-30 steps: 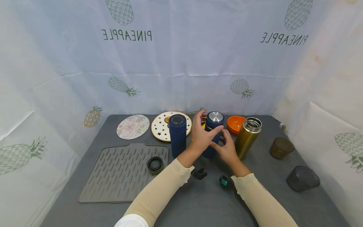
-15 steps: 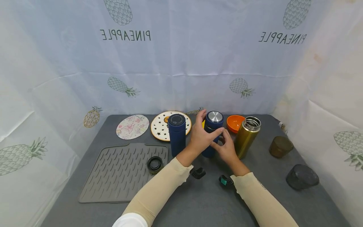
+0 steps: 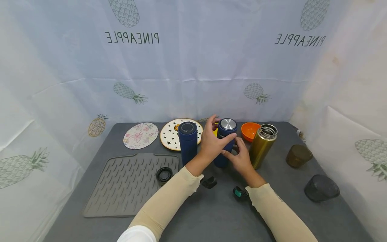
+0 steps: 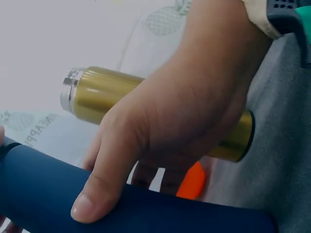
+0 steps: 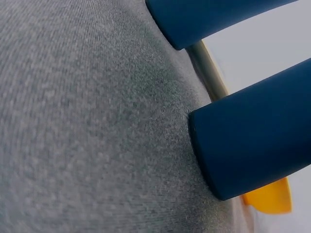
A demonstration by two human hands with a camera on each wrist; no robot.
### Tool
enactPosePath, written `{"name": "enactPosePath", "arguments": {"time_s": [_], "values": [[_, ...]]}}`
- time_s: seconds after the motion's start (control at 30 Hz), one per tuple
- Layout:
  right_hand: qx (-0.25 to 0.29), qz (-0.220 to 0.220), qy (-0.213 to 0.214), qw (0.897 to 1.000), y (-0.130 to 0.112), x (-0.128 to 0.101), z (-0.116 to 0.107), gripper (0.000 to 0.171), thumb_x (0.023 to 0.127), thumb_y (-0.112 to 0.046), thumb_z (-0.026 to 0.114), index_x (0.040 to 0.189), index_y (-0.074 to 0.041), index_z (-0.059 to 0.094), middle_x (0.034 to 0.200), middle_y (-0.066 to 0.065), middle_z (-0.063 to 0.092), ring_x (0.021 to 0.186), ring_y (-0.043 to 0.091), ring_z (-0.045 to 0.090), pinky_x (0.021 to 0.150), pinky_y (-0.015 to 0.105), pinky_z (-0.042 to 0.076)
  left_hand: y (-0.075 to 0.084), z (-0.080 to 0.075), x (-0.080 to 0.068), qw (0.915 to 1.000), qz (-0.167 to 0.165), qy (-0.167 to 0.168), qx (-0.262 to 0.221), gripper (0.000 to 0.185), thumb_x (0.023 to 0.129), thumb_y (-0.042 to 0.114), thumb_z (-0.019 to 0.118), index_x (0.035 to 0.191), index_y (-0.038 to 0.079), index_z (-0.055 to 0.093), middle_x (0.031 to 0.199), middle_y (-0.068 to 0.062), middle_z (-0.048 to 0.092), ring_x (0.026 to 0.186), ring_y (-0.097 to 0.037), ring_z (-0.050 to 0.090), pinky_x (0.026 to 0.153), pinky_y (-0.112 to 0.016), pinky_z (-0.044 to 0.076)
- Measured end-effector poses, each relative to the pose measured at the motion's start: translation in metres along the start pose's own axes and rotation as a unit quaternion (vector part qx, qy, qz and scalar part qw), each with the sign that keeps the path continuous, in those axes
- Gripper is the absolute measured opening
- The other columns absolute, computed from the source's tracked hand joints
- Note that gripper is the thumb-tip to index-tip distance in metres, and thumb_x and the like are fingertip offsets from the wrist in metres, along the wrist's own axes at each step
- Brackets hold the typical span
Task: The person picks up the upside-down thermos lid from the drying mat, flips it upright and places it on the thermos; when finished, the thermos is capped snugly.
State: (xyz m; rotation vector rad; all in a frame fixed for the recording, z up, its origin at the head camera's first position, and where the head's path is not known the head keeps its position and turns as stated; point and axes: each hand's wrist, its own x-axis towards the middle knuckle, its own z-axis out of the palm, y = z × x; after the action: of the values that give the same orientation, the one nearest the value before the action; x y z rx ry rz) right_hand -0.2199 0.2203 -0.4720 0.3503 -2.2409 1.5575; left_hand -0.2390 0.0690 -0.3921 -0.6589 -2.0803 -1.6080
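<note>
Both hands are on a dark blue vacuum flask [image 3: 223, 160] with a silver-topped lid [image 3: 227, 124], upright on the table. My left hand [image 3: 210, 139] grips it high up, thumb across the front near the seam under the lid, fingers behind. Lower down, my right hand [image 3: 242, 159] holds the body between thumb and fingers; the left wrist view shows its thumb [image 4: 87, 206] against the blue wall. Just left stands a second blue flask [image 3: 188, 144] with a dark lid. To the right is a gold flask [image 3: 262, 149], its steel mouth uncovered. In the right wrist view, only the flask bases [image 5: 248, 131] show.
A grey ridged mat [image 3: 121, 188] lies front left, bearing a round dark cap [image 3: 164, 174]. Behind are a floral oval mat [image 3: 140, 135], a star-patterned plate [image 3: 169, 136], a yellow object [image 5: 268, 196] and an orange bowl [image 3: 249, 130]. Two dark cups [image 3: 298, 156] stand at the right.
The head view has drifted slightly, so everything appears a little further left. Both hands keep hold of the same blue flask, with no clear movement of its lid.
</note>
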Motion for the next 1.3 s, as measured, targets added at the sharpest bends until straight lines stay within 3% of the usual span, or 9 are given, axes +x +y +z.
{"name": "enactPosePath", "arguments": {"time_s": [0.17,0.33,0.53,0.7,0.9,1.13,1.3], "values": [[0.002,0.005,0.000,1.000,0.000,0.001,-0.002,0.065,0.085,-0.023,0.078,0.141,-0.011,0.047,0.128,0.008,0.049,0.118,0.027,0.049,0.100,0.055,0.039,-0.002,-0.006,-0.006,0.9999,0.005,0.002,-0.012,0.076,0.082,0.036,0.079,0.142,0.011,0.040,0.124,-0.005,0.054,0.110,-0.015,0.055,0.092,-0.033,0.048],[0.008,0.012,-0.002,1.000,0.000,0.000,0.000,0.064,0.086,-0.018,0.077,0.141,-0.010,0.046,0.129,0.009,0.048,0.119,0.027,0.048,0.102,0.054,0.038,-0.003,-0.009,-0.013,0.9995,0.000,-0.017,-0.028,0.069,0.089,0.034,0.072,0.144,0.014,0.037,0.133,-0.003,0.055,0.122,-0.014,0.051,0.102,-0.042,0.041],[0.010,0.015,-0.008,1.000,-0.005,-0.001,-0.001,0.062,0.085,-0.008,0.076,0.139,-0.003,0.046,0.130,0.015,0.047,0.121,0.033,0.046,0.102,0.057,0.036,-0.002,-0.004,-0.013,0.9981,-0.018,-0.029,-0.051,0.079,0.083,0.035,0.077,0.147,0.016,0.034,0.140,-0.007,0.051,0.128,-0.016,0.047,0.104,-0.050,0.037],[0.003,-0.006,-0.006,1.000,-0.028,-0.004,-0.003,0.059,0.084,-0.001,0.074,0.135,0.004,0.046,0.124,0.023,0.047,0.116,0.041,0.046,0.098,0.061,0.038,-0.001,0.007,-0.007,0.9980,-0.033,-0.019,-0.051,0.085,0.079,0.037,0.081,0.146,0.014,0.034,0.138,-0.011,0.051,0.123,-0.018,0.051,0.101,-0.043,0.042],[0.007,-0.018,-0.005,1.000,-0.040,-0.005,-0.002,0.059,0.085,-0.001,0.073,0.137,0.004,0.046,0.125,0.022,0.048,0.114,0.036,0.048,0.098,0.060,0.039,-0.001,0.012,0.002,0.9989,-0.037,-0.013,-0.025,0.090,0.075,0.041,0.084,0.145,0.013,0.037,0.128,-0.010,0.058,0.106,-0.017,0.060,0.084,-0.032,0.052],[-0.004,-0.018,-0.010,1.000,-0.040,-0.006,-0.001,0.059,0.087,-0.005,0.073,0.138,0.003,0.044,0.125,0.018,0.048,0.116,0.032,0.048,0.099,0.056,0.040,-0.008,0.001,0.002,0.9997,-0.011,-0.015,-0.013,0.079,0.076,0.036,0.084,0.139,0.009,0.046,0.128,-0.006,0.058,0.111,-0.015,0.057,0.093,-0.032,0.048],[-0.008,-0.003,-0.012,1.000,-0.043,-0.006,-0.003,0.058,0.087,-0.007,0.073,0.137,0.003,0.045,0.124,0.019,0.048,0.116,0.034,0.049,0.100,0.057,0.039,-0.009,-0.003,-0.002,0.9998,0.010,0.002,-0.014,0.061,0.079,0.036,0.082,0.128,0.008,0.058,0.118,-0.003,0.061,0.105,-0.014,0.057,0.087,-0.032,0.050]]}}
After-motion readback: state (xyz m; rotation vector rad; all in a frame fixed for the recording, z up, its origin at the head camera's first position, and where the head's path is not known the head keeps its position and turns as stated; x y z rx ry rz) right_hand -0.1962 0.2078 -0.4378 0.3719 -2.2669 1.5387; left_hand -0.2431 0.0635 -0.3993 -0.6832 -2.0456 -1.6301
